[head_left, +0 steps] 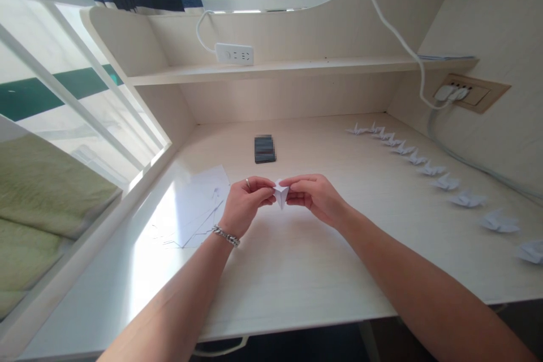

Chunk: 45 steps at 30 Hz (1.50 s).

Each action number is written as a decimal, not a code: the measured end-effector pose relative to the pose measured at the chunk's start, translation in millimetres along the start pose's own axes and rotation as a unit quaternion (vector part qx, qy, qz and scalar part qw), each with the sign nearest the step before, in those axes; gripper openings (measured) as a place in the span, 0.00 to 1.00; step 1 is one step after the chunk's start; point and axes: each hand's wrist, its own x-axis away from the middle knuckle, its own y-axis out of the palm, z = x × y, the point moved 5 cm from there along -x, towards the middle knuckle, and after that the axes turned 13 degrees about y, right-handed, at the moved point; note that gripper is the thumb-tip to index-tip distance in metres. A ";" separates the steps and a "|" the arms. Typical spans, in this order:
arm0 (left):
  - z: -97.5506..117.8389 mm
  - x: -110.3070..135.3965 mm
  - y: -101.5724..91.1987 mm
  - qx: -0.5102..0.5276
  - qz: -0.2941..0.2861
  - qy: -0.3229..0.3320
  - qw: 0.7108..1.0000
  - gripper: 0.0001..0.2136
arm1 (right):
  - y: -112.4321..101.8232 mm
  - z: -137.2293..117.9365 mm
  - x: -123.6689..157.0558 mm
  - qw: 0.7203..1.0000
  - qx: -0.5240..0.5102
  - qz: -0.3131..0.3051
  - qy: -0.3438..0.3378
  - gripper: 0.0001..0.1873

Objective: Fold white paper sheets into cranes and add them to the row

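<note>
A small piece of folded white paper (281, 194) is held up between my two hands over the middle of the desk, its narrow point downward. My left hand (249, 199), with a ring and a chain bracelet at the wrist, pinches its left edge between thumb and fingers. On the other side, my right hand (316, 195) grips the right edge the same way. Several finished white paper cranes (416, 158) stand in a line along the desk's right side. White paper sheets (197, 198) lie to the left of my left hand, partly in bright sunlight.
Beyond my hands lies a dark, blurred rectangular object (265, 149) on the desk (318, 271). A power strip (235, 54) rests on the shelf above. Its white cable (399, 34) hangs down to a wall socket (473, 92) at right. White railings (76, 96) border the left side.
</note>
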 end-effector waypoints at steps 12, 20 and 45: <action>-3.3 0.4 0.8 -0.026 0.020 0.007 0.999 0.17 | -3.8 3.7 -3.3 0.992 0.072 0.103 -0.033 0.18; -3.4 2.3 9.9 -0.089 -0.013 -0.001 0.996 0.15 | -4.8 -0.1 -0.8 0.985 0.080 0.140 -0.060 0.15; 10.7 4.6 5.0 -0.321 -0.051 0.095 0.941 0.09 | 1.0 -2.9 0.0 0.933 0.291 0.163 -0.135 0.07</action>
